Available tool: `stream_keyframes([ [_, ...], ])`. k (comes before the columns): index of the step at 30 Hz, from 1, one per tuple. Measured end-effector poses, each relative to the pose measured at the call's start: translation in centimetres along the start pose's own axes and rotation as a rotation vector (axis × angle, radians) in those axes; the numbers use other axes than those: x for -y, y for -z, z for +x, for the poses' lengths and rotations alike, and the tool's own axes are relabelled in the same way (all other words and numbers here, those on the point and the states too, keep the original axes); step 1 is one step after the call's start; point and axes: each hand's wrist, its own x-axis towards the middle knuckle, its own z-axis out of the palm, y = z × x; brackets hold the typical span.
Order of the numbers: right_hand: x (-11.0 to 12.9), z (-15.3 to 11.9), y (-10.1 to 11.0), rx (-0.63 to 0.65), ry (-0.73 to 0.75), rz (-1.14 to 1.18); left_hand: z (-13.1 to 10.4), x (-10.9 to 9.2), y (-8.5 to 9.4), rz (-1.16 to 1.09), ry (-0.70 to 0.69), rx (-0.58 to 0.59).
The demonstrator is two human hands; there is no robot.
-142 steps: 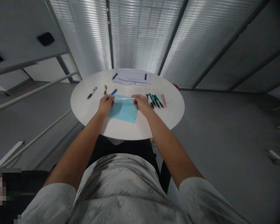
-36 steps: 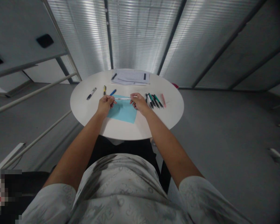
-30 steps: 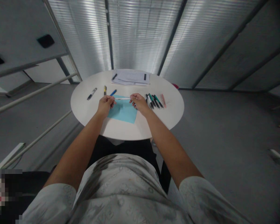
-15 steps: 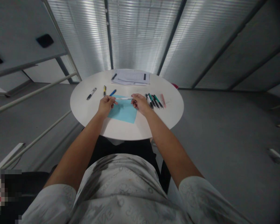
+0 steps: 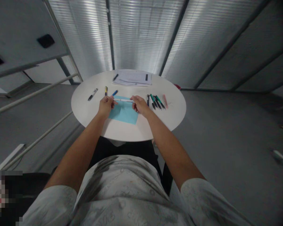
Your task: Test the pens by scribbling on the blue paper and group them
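One white pen (image 5: pixel 124 100) held mid-frame, pinched near left end by left hand (image 5: pixel 105 105), near right end by right hand (image 5: pixel 139 104). Blue sheet (image 5: pixel 124 115) seen beneath. Step in hand seems to be pen handled two-handed; for next move, light, steady pinch called for. Green and black pens (image 5: pixel 160 102) bunched right of centre; papers (image 5: pixel 132 78) piled upper middle.
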Motion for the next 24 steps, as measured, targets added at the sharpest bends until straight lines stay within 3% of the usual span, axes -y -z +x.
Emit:
stream_keyframes([
  [4,-0.22,0.23,0.00,-0.021,0.049,0.034,0.24,0.24,-0.02,-0.038,0.009,-0.011],
  [9,-0.40,0.33,0.15,0.040,-0.022,0.012,0.26,0.18,-0.05,-0.053,0.016,-0.010],
  [24,-0.23,0.19,0.50,0.059,0.006,0.067,0.22,0.21,0.01,-0.055,0.013,-0.009],
])
